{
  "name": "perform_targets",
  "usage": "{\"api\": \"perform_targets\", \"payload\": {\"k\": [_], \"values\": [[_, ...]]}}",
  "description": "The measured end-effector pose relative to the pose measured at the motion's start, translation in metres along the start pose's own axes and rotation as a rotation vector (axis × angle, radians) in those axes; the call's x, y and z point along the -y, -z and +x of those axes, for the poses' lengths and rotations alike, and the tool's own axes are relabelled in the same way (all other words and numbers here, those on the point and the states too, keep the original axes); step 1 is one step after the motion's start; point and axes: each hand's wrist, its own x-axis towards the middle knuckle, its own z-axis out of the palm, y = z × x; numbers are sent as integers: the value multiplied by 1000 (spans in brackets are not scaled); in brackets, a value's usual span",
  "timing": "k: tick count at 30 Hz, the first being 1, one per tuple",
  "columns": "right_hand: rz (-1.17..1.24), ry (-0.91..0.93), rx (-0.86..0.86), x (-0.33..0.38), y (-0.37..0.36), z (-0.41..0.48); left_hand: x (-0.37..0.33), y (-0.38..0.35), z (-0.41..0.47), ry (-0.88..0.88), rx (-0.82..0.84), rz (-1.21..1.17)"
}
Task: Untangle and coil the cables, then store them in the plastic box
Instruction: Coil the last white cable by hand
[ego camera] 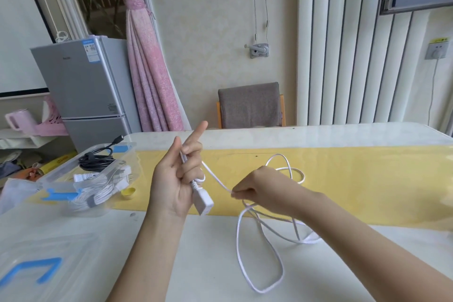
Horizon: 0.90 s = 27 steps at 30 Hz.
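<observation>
While left hand (174, 179) grips white cable (241, 252) near its connector end, index finger straight, right hand (255, 186) pinches same cable, right of plastic box (56, 171); loose loops on desk (196, 265) further right. Risk: pulling slack could tighten crossed loops into knot
</observation>
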Motion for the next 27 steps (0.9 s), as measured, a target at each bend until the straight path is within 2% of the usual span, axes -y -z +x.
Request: {"api": "perform_targets", "payload": {"k": [2, 4, 6, 9, 13, 16, 19, 23, 25, 27], "values": [[-44, 71, 38, 12, -3, -1, -3, 0, 2, -189, -182, 208], [-73, 119, 44, 23, -3, -3, -2, -4, 2, -317, -294, 348], [-87, 138, 58, 31, -1, -5, 0, -6, 2, -347, -362, 475], [-68, 152, 68, 35, 3, -7, 5, -5, 3, -398, -484, 829], [-70, 173, 96, 39, 7, -10, 18, -2, 6, -434, -540, 1167], [-89, 186, 141, 44, 7, -11, 33, 5, 10, -393, -596, 1456], [-40, 166, 183, 44, 12, -13, 44, 9, 11, -309, -580, 1714], [40, -3, 204, 34, 42, -18, 43, 14, 10, -68, -553, 1872], [-5, -122, 94, 23, 65, -21, 42, 15, 7, 53, -539, 1876], [-48, -184, -101, 8, 88, -25, 39, 13, 4, 165, -510, 1883]]}}
